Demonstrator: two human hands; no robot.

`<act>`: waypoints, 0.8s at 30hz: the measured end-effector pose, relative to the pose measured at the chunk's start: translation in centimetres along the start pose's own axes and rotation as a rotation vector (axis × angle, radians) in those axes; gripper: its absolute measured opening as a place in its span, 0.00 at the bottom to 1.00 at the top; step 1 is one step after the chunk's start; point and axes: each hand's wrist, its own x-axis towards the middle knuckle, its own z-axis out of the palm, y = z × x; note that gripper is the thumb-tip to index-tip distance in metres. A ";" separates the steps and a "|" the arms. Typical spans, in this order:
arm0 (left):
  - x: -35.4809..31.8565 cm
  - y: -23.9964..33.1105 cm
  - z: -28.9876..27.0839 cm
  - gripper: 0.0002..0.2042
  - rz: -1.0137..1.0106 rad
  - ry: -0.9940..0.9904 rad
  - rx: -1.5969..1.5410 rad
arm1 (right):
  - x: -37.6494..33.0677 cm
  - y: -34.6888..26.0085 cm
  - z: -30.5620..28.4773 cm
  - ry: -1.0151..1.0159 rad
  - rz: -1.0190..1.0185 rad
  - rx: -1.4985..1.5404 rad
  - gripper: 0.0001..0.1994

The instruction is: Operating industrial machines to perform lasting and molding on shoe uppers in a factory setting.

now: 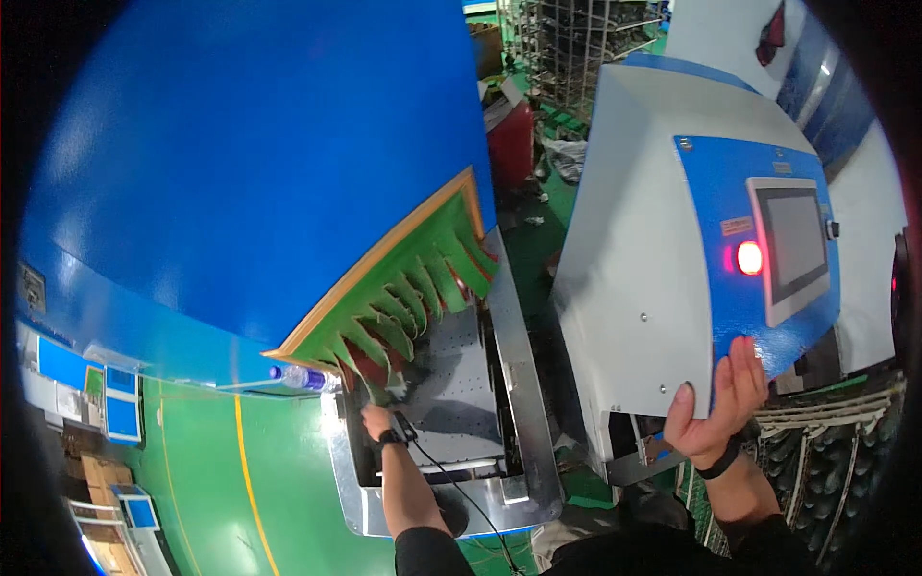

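Observation:
My left hand (377, 420) reaches to the opening of a large blue machine (269, 182), just below a green strip curtain (388, 322). Its fingers look curled, and what they hold is too small to make out. Beside the wrist is a black piece (405, 428) with a thin black cable (461, 492) running down toward me. Under that hand lies a perforated metal plate (451, 384) in a metal frame. My right hand (718, 408) is open, fingers up and thumb apart, at the lower edge of a grey-and-blue control cabinet (634, 250).
The cabinet carries a screen (795, 240) and a glowing red button (750, 257). A clear bottle (300, 377) stands by the curtain's left end. Racks of dark items (831, 470) stand at the right, another rack (567, 48) behind. Green floor (288, 470) with yellow lines stretches left.

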 end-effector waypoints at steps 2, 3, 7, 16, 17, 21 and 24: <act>0.6 -8.1 1.7 0.19 0.034 -0.226 -0.416 | 2.0 -2.0 -0.4 0.059 -0.008 0.107 0.25; -3.9 -2.0 1.7 0.17 0.045 -0.298 -0.460 | 1.6 -1.6 -0.2 0.042 -0.015 0.082 0.25; -14.7 3.2 -3.0 0.11 -0.384 -0.762 -1.636 | 2.2 -1.8 -1.1 0.012 0.044 0.172 0.24; -45.6 5.4 -14.1 0.34 -0.046 -1.377 -1.272 | -12.5 -4.0 -6.1 -1.097 1.554 1.948 0.31; -46.3 5.6 -14.5 0.35 0.062 -1.478 -0.925 | -12.3 -2.8 -7.1 -1.000 1.641 2.257 0.29; -49.6 10.1 -16.4 0.35 0.384 -0.889 -1.334 | -15.4 3.5 -5.3 -1.306 1.070 2.019 0.25; -50.9 10.5 -11.2 0.43 0.456 -1.026 -1.118 | -15.9 7.4 -8.6 -1.641 1.377 1.850 0.17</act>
